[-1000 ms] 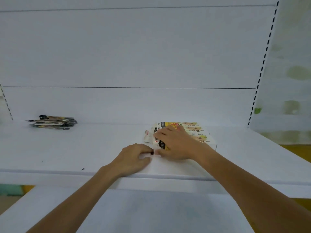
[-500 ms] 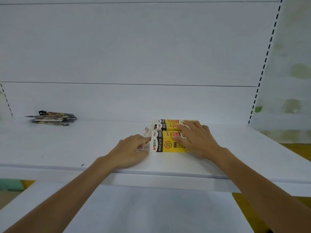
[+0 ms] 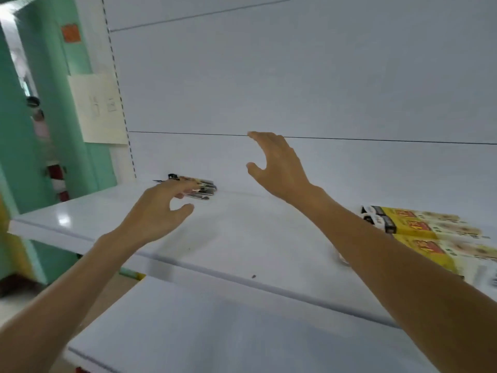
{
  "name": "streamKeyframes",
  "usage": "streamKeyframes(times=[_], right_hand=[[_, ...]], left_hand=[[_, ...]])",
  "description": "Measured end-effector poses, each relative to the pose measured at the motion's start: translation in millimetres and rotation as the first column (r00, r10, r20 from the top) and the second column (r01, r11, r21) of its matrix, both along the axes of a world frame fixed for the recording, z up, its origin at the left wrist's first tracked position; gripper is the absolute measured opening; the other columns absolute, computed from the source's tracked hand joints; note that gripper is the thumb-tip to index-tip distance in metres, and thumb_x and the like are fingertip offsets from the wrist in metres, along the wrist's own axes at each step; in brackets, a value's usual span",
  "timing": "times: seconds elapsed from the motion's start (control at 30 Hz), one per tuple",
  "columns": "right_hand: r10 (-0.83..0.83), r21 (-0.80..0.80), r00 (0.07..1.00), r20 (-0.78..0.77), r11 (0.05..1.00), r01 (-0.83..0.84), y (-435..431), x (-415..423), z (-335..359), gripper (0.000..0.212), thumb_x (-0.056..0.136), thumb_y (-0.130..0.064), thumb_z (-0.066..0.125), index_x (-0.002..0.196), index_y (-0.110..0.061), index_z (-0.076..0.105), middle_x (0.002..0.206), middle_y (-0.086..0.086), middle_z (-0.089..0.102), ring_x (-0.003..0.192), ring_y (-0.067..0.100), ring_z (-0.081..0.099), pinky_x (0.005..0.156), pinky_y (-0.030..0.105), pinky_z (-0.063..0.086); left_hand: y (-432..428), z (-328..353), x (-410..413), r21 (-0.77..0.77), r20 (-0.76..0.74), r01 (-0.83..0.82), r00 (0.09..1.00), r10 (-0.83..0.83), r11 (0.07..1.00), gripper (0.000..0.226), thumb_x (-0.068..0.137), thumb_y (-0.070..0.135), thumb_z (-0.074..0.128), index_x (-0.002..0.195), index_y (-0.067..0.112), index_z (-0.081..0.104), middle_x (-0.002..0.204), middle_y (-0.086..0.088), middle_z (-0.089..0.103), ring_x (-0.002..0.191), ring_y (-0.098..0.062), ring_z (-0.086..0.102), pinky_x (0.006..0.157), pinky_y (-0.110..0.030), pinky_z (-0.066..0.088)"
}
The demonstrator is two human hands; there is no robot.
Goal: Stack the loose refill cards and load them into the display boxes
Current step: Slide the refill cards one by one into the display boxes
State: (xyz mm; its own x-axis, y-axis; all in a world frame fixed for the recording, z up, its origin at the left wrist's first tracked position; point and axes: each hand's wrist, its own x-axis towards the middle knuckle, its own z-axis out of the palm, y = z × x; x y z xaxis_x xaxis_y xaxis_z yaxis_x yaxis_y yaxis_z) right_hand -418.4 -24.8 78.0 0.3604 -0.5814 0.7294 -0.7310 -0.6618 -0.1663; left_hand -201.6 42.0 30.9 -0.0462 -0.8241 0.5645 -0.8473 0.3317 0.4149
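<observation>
A small heap of loose refill cards (image 3: 205, 188) lies at the back left of the white shelf (image 3: 250, 238). My left hand (image 3: 158, 208) hovers just in front of the heap, fingers spread and empty, its fingertips overlapping the cards in view. Raised above the shelf, my right hand (image 3: 277, 168) is open with thumb and fingers apart, holding nothing. Yellow display boxes (image 3: 419, 227) lie side by side at the right of the shelf, partly behind my right forearm.
A lower white shelf (image 3: 215, 332) juts out below. The shelf's white back panel (image 3: 295, 76) rises behind. To the left stand a green wall (image 3: 24, 157), a paper notice (image 3: 99, 109) on the upright and a red-white post (image 3: 57, 181).
Both hands left the yellow boxes and moved left toward the card heap. My view swung left, so the boxes now sit at the right edge.
</observation>
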Motion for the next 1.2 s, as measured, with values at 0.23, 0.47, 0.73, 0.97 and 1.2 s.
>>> streamKeyframes(times=[0.23, 0.47, 0.73, 0.97, 1.2], right_hand=[[0.08, -0.045, 0.996, -0.036, 0.996, -0.082, -60.8, 139.8, 7.5, 0.053, 0.089, -0.018, 0.054, 0.139, -0.014, 0.037, 0.141, 0.003, 0.042, 0.128, 0.02, 0.038, 0.102, 0.034, 0.033], [-0.017, 0.251, 0.992, -0.125, 0.967, 0.049, -136.1, 214.6, -29.6, 0.042, 0.089, -0.017, 0.056, 0.13, -0.013, 0.047, 0.129, 0.005, 0.053, 0.114, 0.019, 0.05, 0.095, 0.032, 0.041], [-0.132, 0.459, 0.991, 0.016, 0.882, 0.11, -174.0, 219.7, -65.3, 0.031, 0.085, -0.01, 0.057, 0.116, -0.013, 0.057, 0.11, 0.003, 0.064, 0.1, 0.019, 0.059, 0.088, 0.033, 0.049], [-0.188, 0.415, 0.966, -0.176, 0.876, 0.246, -197.1, 229.7, -86.7, 0.029, 0.088, -0.019, 0.052, 0.116, -0.021, 0.055, 0.109, -0.002, 0.061, 0.1, 0.018, 0.053, 0.081, 0.032, 0.044], [-0.286, 0.278, 0.867, -0.408, 0.866, 0.417, -211.2, 238.6, -80.7, 0.048, 0.089, -0.041, 0.053, 0.134, -0.027, 0.044, 0.119, 0.002, 0.055, 0.113, 0.02, 0.043, 0.089, 0.034, 0.034]], left_hand=[[-42.5, -12.9, 152.2, 0.045, -0.039, -0.081, 0.996, 0.083, 0.996, 0.029, 0.086, 0.013, 0.061, 0.11, 0.03, 0.058, 0.111, 0.013, 0.056, 0.096, -0.006, 0.055, 0.084, -0.021, 0.035], [-140.7, -16.0, 244.8, 0.164, 0.005, 0.044, 0.999, -0.045, 0.985, 0.029, 0.087, 0.015, 0.061, 0.115, 0.021, 0.061, 0.106, 0.011, 0.059, 0.097, -0.008, 0.056, 0.086, -0.023, 0.04], [-247.5, -32.1, 247.2, 0.241, 0.148, 0.098, 0.98, -0.137, 0.966, 0.044, 0.092, 0.022, 0.052, 0.135, 0.02, 0.043, 0.135, -0.004, 0.048, 0.125, -0.021, 0.042, 0.101, -0.031, 0.033], [-293.5, -40.2, 246.8, 0.241, 0.332, -0.032, 0.942, -0.052, 0.97, 0.029, 0.091, 0.022, 0.051, 0.119, 0.025, 0.055, 0.119, 0.002, 0.06, 0.109, -0.02, 0.053, 0.094, -0.036, 0.036], [-301.0, -38.4, 256.3, 0.188, -0.016, 0.239, 0.97, -0.241, 0.953, 0.013, 0.079, 0.019, 0.071, 0.092, 0.021, 0.071, 0.087, 0.009, 0.067, 0.082, -0.008, 0.059, 0.079, -0.023, 0.045]])
